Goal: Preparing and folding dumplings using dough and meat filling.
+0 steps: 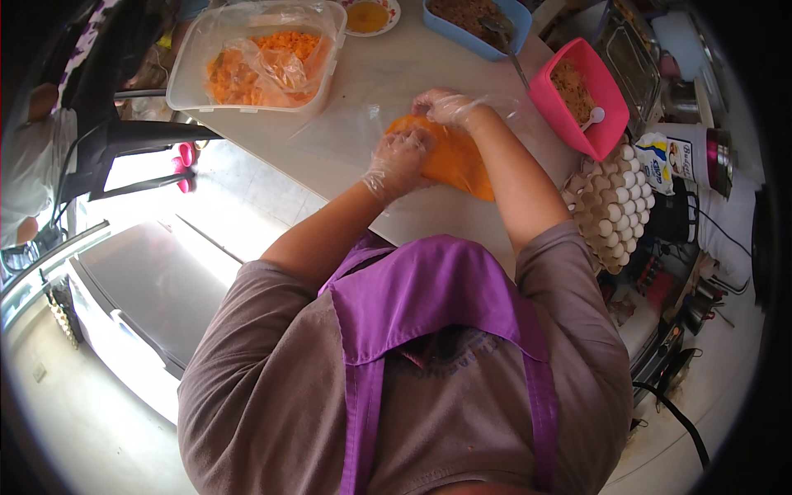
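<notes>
A flat sheet of orange dough (pixel 461 162) lies on clear plastic film (pixel 328 133) on the pale tabletop (pixel 362 74). My left hand (pixel 402 158), in a clear plastic glove, rests on the left part of the dough with its fingers bent. At the dough's far edge is my right hand (pixel 442 106), gloved the same way, with its fingers curled down. Its fingertips are partly hidden, so I cannot tell whether they pinch the dough or the film. My right forearm covers the dough's right side.
Beyond my hands stand a clear plastic tub (pixel 337 68) of orange filling, a plate (pixel 396 15) of yellow liquid, a blue container (pixel 433 28) with a spoon and a pink bowl (pixel 609 114). Stacked egg trays (pixel 609 210) sit at right. A white chest freezer (pixel 154 278) is at left.
</notes>
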Demonstrator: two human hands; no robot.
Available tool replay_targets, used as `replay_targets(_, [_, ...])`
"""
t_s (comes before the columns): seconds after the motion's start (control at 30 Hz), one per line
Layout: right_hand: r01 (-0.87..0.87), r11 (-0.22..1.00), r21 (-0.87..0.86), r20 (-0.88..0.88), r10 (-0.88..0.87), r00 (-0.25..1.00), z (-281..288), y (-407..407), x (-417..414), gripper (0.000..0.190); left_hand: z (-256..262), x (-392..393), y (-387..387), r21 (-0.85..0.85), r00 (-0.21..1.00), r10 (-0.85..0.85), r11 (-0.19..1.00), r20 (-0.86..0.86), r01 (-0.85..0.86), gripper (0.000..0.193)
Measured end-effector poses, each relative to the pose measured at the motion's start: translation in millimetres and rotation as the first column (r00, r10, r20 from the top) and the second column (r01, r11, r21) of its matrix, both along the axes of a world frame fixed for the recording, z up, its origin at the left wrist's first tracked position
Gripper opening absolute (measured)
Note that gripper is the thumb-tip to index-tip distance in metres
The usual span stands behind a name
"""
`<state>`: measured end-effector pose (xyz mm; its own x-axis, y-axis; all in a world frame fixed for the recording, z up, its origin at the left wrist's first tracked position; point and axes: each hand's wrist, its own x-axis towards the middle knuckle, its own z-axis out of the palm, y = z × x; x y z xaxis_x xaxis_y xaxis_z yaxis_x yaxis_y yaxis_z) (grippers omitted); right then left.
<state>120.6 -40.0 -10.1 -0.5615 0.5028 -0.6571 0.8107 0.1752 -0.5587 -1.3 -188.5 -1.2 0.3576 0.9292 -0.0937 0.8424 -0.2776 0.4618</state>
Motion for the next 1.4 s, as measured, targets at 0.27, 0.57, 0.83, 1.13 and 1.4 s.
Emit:
replay_targets(0.27, [0.017,0.999,-0.047,0.072,-0.013,0.997,25.1,-12.2,-11.7,0.05,1.1,-3.3,-4.1,-0.05,1.0,0.003,0.999,-0.026,-0.004,0.076])
replay_targets(0.57, [-0.025,0.996,-0.083,0.098,0.033,0.995,32.8,-9.3,-14.4,0.056,1.0,-2.0,-4.8,-0.042,1.0,0.025,0.999,-0.006,-0.025,0.072])
replay_targets(0.83, [-0.158,0.986,-0.057,0.126,0.165,0.978,32.8,-8.0,-19.6,0.064,0.5,-3.1,-5.1,-0.024,1.0,0.014,1.0,0.012,-0.014,0.071])
replay_targets(1.13, [-0.253,0.967,-0.039,0.216,0.255,0.943,45.3,3.8,-7.2,0.062,0.9,-2.6,-6.0,-0.055,0.999,0.025,0.998,0.033,-0.023,0.071])
replay_targets(1.4, [-0.207,0.953,0.221,0.328,0.128,0.936,64.9,11.2,86.7,0.032,3.9,3.7,-3.0,-0.058,0.998,0.068,0.996,0.003,-0.068,0.072])
